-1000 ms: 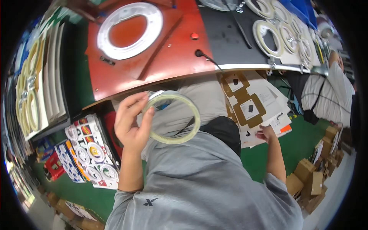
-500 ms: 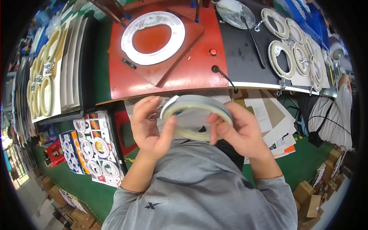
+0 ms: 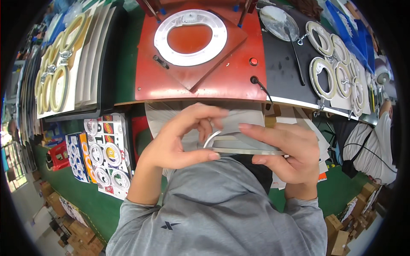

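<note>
My right hand (image 3: pixel 290 149) pinches a pale grey-white oval ring frame (image 3: pixel 245 150), with fingers above it and the thumb below. The ring is seen almost edge-on and tilted in front of my body. At its other end, my left hand (image 3: pixel 181 141) curves loosely, fingers apart and partly blurred. The left thumb tip lies at the ring's lower edge; whether it presses there is unclear. Beyond my hands, a white oval ring (image 3: pixel 190 59) lies on a brown board (image 3: pixel 192 79) on the red machine bed (image 3: pixel 149 91).
Several cream rings (image 3: pixel 320 77) with metal hooks lie on the dark bench at right. Near them are a round clear dish (image 3: pixel 273 23) and a black-handled brush (image 3: pixel 297 62). Ring-shaped pieces stand on a stack of boards (image 3: pixel 87 64) at left. A red button (image 3: pixel 253 61) sits on the machine.
The ring has turned from facing upward to nearly edge-on. My left fingers have loosened and spread, and my right hand has shifted right. The hook seen earlier is now hidden.
</note>
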The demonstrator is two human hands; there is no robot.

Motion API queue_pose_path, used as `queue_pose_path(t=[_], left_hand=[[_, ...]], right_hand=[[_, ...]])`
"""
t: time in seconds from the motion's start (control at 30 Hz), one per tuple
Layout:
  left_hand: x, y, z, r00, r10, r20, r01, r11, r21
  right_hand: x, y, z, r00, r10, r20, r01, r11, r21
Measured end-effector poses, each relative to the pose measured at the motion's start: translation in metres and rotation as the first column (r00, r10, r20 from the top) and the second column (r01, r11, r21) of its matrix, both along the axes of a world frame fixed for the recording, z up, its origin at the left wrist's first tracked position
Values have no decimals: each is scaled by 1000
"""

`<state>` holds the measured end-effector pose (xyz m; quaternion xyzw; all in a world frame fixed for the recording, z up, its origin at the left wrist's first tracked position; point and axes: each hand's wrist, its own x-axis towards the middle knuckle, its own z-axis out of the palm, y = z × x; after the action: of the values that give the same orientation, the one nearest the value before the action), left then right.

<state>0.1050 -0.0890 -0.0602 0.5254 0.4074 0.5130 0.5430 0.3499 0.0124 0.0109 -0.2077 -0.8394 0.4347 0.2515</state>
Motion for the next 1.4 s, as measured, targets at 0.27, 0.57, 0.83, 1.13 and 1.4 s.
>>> queue_pose_path(t=[0.27,0.57,0.83,1.13,1.4], left_hand=[[3,13,-3,930,30,-367,73,962,263],[4,-16,-9,980,175,-94,-167,982,87],[21,-10,1,933,358,-48,-338,913,230],[7,-4,3,952,216,-218,-161,956,246],[8,-4,-1,948,296,-119,-288,954,81]], right_hand=[[6,5,-1,1000,-17,8,17,1000,9],[8,-7,-17,915,-239,-324,170,959,-226],[9,0,-22,900,-175,-399,40,945,-325],[8,8,-20,872,-149,-467,6,956,-295],[-5,14,-29,831,-354,-430,22,792,-610]])
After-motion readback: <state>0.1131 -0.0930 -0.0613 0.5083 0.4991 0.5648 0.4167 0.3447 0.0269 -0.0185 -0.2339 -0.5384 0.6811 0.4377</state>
